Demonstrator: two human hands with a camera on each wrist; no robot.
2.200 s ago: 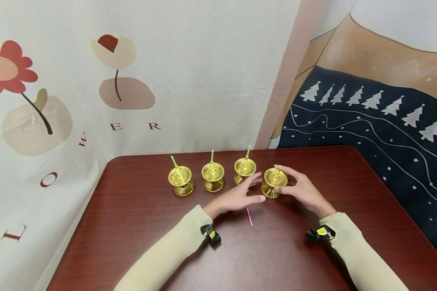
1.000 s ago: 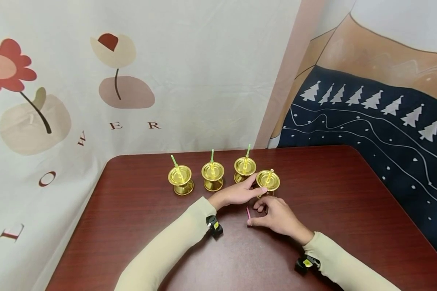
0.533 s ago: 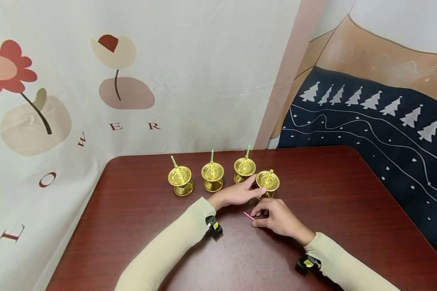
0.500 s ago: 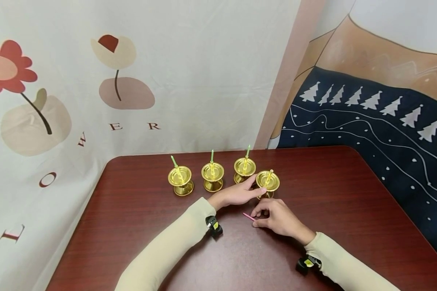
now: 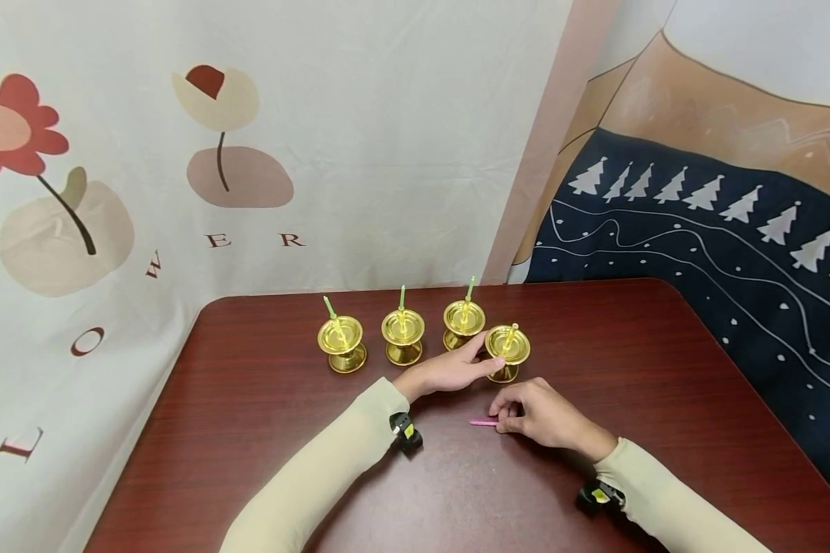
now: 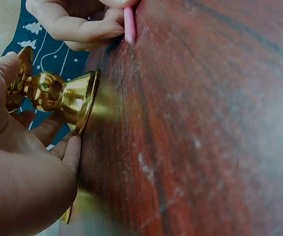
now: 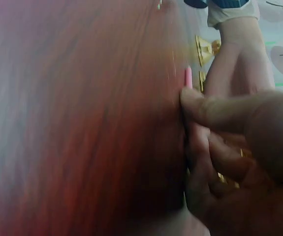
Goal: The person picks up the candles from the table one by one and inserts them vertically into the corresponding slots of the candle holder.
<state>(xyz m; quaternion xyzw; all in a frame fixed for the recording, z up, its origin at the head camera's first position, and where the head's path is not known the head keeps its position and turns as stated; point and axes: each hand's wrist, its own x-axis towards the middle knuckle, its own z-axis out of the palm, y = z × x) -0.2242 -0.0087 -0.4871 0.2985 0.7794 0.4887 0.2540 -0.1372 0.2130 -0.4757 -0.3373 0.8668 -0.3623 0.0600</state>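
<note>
Near the table's far side, my left hand [image 5: 453,370] holds a gold candle holder [image 5: 508,346] between thumb and fingers. In the left wrist view the holder's flared base [image 6: 79,101] stands on the table, with fingers behind the stem. The spike in its dish carries no candle. In front of it my right hand [image 5: 549,415] pinches a thin pink candle [image 5: 483,422] low at the table surface. One end of the candle [image 6: 129,24] pokes out past the thumb and fingers; the rest is hidden in the hand.
Three more gold candle holders, each with a green candle, stand in a row to the left: left holder [image 5: 341,336], middle holder [image 5: 403,328], right holder [image 5: 464,318]. The dark red wooden table [image 5: 470,499] meets printed cloths [image 5: 387,153] behind and at the right.
My left hand has taken hold of the fourth holder, which shifted left and nearer. My right hand let go of it, moved to the pink candle, pinched it and turned it sideways.
</note>
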